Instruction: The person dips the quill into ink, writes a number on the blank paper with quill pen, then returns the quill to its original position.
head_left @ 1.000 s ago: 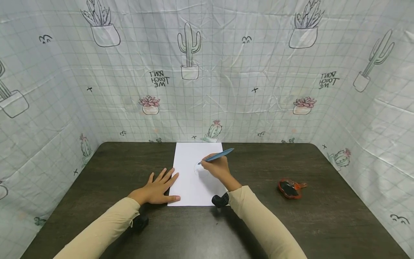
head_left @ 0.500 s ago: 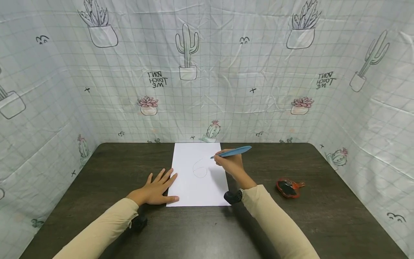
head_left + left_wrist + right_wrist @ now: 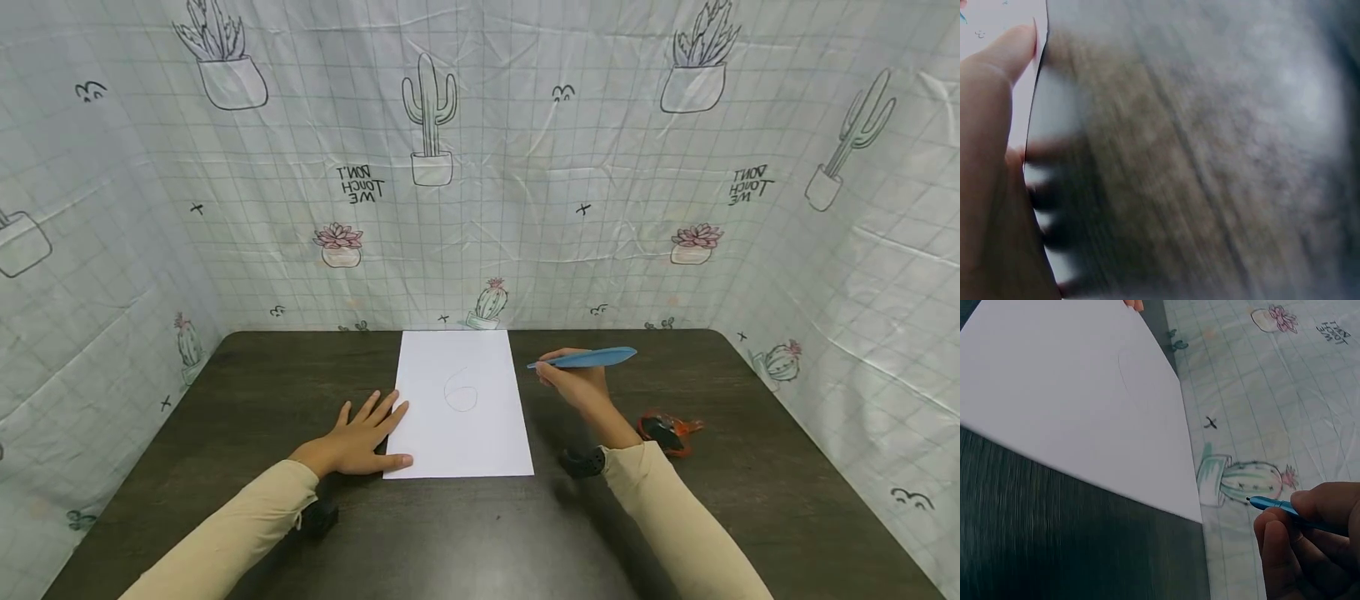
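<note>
A white sheet of paper (image 3: 465, 442) lies on the dark table, with a thin curved line like a "6" (image 3: 461, 398) drawn on it. Spread fingers of my left hand (image 3: 356, 442) rest over the paper's left edge, thumb near its lower corner. In the left wrist view the thumb (image 3: 1007, 53) touches the sheet. Off the paper's right edge, my right hand (image 3: 581, 387) pinches a blue pen (image 3: 592, 358) with a feather-shaped end. The right wrist view shows the pen's tip (image 3: 1257, 501) raised off the paper, held between thumb and fingers.
A red-orange and black item (image 3: 667, 433) lies on the table (image 3: 750, 500) right of my right forearm; its kind is unclear. Behind and beside the table hangs a white curtain (image 3: 525, 242) printed with cacti. Dark devices are strapped at both wrists.
The right hand has carried the pen from the paper's middle rightward past its edge. The drawn curve became a full "6" shape by half a second ago. The left hand stayed in place.
</note>
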Demonstrator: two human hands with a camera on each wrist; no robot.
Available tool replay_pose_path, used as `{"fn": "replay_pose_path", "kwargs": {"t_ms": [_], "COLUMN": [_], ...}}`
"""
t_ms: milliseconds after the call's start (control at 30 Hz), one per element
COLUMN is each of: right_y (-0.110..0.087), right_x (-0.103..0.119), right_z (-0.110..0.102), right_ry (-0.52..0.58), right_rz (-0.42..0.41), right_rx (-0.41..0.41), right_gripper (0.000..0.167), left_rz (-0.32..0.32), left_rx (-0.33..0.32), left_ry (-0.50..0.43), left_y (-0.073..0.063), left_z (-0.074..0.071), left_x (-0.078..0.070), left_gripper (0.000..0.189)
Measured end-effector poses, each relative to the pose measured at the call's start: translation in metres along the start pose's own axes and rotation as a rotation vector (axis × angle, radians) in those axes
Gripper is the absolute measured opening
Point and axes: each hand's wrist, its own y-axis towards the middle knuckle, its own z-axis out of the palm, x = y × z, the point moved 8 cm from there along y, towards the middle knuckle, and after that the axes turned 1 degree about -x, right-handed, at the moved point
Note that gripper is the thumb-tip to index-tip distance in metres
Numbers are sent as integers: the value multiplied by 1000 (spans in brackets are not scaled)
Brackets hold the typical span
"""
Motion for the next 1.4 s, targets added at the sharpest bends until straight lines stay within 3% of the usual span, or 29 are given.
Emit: {"fn": "replay_pose_path", "kwargs": {"t_ms": [200, 400, 767, 967, 1100, 1233, 1400], "right_y": [-4, -12, -28, -37, -43, -48, -54], "right_x": [-5, -13, -32, -41, -47, -55, -61], "right_z": [-30, -59, -112, -135, -151, -167, -183], "right_ry": [8, -28, -235, -123, -45, -81, -177], "right_rz": [2, 17, 112, 117, 126, 121, 98], "right_rx": [-15, -41, -88, -106, -134, -175, -203], "right_gripper": [33, 36, 47, 49, 40, 30, 37], "left_rz": [19, -7, -12, -17, -14, -9, -9], "left_rx": [-6, 6, -9, -4, -5, -7, 9], "left_ry": [-23, 5, 5, 1, 1, 6, 12], "left_y": [-2, -1, 0, 0, -1, 0, 0], "left_z": [-5, -2, 3, 3, 2, 3, 1], "left_x": [-5, 0, 7, 6, 5, 6, 2], "left_gripper": [92, 93, 92, 92, 92, 92, 93]}}
